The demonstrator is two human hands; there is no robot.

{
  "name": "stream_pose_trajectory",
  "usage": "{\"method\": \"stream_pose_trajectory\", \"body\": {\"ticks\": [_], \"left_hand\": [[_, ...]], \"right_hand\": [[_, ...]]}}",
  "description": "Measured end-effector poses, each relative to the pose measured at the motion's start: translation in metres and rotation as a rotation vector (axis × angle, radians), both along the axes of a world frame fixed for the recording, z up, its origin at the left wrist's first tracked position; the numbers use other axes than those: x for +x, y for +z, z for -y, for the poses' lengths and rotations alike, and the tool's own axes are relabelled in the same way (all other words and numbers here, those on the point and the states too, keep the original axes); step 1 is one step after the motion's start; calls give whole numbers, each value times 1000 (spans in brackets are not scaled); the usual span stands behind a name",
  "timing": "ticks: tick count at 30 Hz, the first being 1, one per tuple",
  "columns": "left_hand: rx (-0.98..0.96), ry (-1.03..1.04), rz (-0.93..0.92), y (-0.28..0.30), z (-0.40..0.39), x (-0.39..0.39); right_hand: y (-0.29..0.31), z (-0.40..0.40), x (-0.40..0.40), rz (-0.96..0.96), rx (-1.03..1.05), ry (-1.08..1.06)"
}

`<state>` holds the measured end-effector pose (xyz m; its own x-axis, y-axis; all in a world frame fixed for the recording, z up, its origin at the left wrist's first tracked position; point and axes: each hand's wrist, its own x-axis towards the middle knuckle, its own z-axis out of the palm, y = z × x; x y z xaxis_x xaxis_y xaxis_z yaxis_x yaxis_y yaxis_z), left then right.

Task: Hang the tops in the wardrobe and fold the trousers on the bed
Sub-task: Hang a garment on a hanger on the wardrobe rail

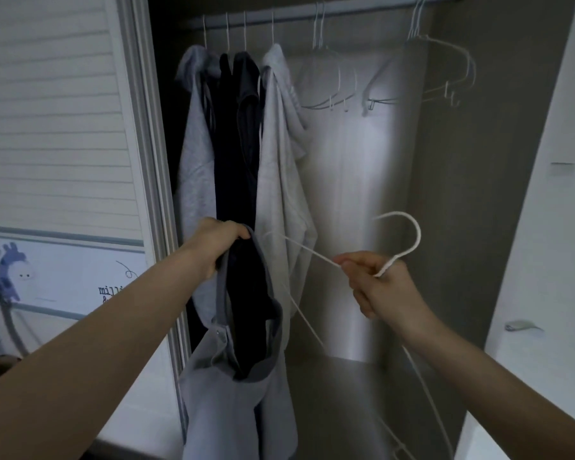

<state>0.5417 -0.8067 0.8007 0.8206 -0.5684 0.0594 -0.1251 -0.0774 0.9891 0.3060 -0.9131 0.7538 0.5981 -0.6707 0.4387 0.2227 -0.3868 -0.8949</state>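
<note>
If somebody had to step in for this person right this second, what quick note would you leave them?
Left hand: grips the collar of a grey top, held up in front of the open wardrobe.
Right hand: grips a white hanger at its neck, hook up; one arm of it points toward the top's neck opening.
Done: four tops already hang at the left end of the rail; empty hangers hang to their right.
Left: work the hanger into the grey top, hook it on the rail. Bed and trousers are out of view, so the folding cannot be judged.
</note>
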Motion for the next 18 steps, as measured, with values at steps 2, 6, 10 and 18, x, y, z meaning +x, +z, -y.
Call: {"method": "stream_pose_trajectory", "body": {"ticks": [2,6,10,18], "left_hand": [[84,28,129,-4,7,-1],[322,119,607,-12,18,0],[372,212,838,-24,24,-2],[298,195,741,-20,23,4]], "right_hand": [[-2,-1,-9,-26,-36,68],[7,3,-27,62,40,156],[21,14,-40,120,124,269],[31,23,-37,-118,220,291]]}}
